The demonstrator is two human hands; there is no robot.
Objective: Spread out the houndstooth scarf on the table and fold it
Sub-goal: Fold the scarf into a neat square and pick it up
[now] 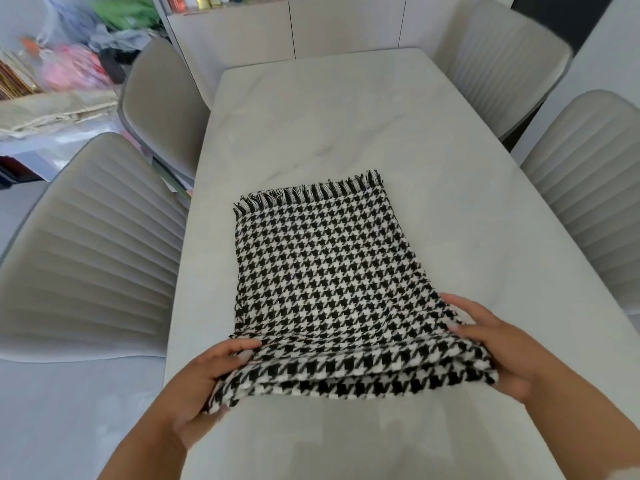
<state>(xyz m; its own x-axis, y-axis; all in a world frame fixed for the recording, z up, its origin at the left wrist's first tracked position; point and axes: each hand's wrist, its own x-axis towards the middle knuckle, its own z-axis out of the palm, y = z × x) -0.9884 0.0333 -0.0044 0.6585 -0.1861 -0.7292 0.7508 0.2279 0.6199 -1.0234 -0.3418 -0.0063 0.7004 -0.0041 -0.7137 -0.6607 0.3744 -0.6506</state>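
Head view: the houndstooth scarf, soft and limp (probably light), lies already layered near the tabletop's near edge; left hand and right hand each grip its near folded corners, the sensible hold.

Home dining room: marble-look table, padded chairs (four), cabinets

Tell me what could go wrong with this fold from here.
The left hand and right hand grip only the near folded edge of the scarf, so the stacked layers could slip out of line when lifted. The fringe already runs slanted, so the next fold may land crooked.
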